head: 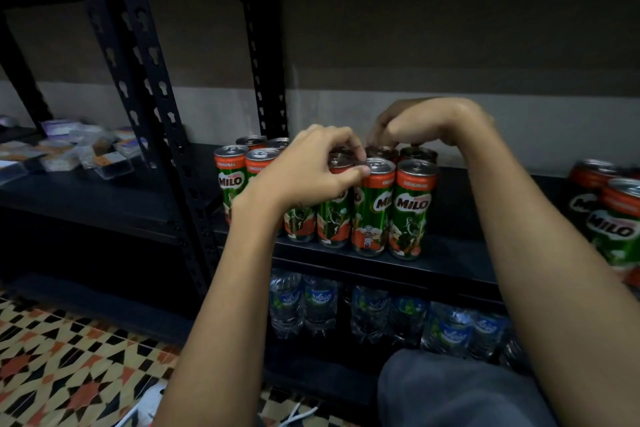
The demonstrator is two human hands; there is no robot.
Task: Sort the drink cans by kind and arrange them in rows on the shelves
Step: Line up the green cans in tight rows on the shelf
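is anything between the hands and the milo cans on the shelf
Nothing visible. The left hand already rests its fingers on the tops of the front-row cans. The right hand is curled over the back-row cans, which the front row partly hides.

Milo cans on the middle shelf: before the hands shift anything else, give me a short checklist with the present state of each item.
1. Cans in the main group upright: ok, every visible one stands.
2. All one kind: ok for the labels that face the camera, all Milo; back cans cannot tell.
3. Left hand grip: ok, fingers curl over the tops of the front cans.
4. Right hand grip: cannot tell, its fingertips are hidden behind the back cans.
5. Rows joined up: not ok, the blurred cans at the right edge stand apart from the group.
6. Bare shelf in that gap: ok.
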